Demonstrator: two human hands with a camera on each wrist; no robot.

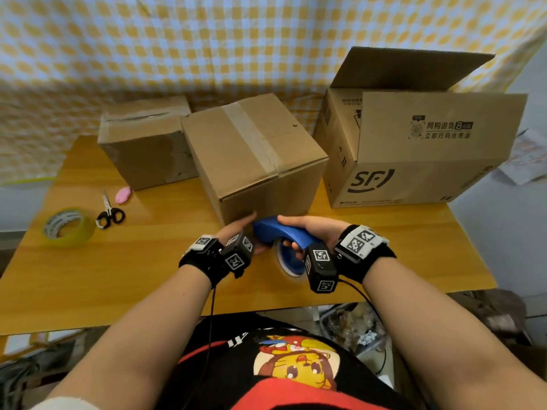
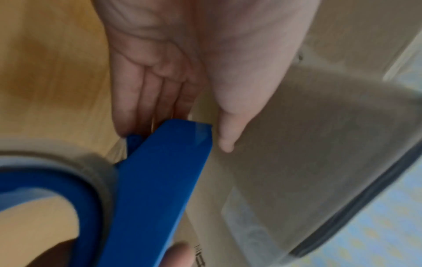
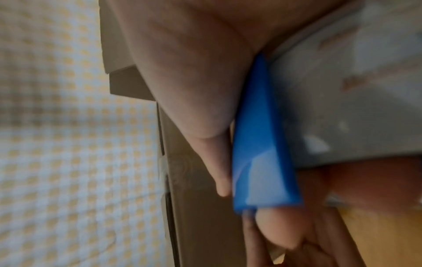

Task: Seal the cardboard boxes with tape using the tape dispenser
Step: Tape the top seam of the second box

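Item: blue plastic tape dispenser (image 1: pixel 284 235) with its roll of tape, held low over the yellow wooden surface (image 1: pixel 148 267), just before the near face of the middle brown cardboard box (image 1: pixel 251 155). Right hand (image 1: pixel 310 232): grip curled round the dispenser's handle, thumb along the top. Left hand (image 1: pixel 236 229): fingers (image 2: pixel 146 94) straight and loose at the dispenser's front end, beside the box face; whether they pinch a tape end cannot be told through the blur. Middle box: flaps closed, a strip of tape already along its top seam. Further stock: a smaller brown cardboard box (image 1: pixel 145 143) behind left, flaps closed; a large printed cardboard carton (image 1: pixel 414 149) at right, flaps standing open. Step in hand, by judgement: readying the tape end at the dispenser's mouth, to anchor it on the near face. Next move calls for pressing the end flat to the cardboard, then drawing the dispenser up and over the seam under steady tension.
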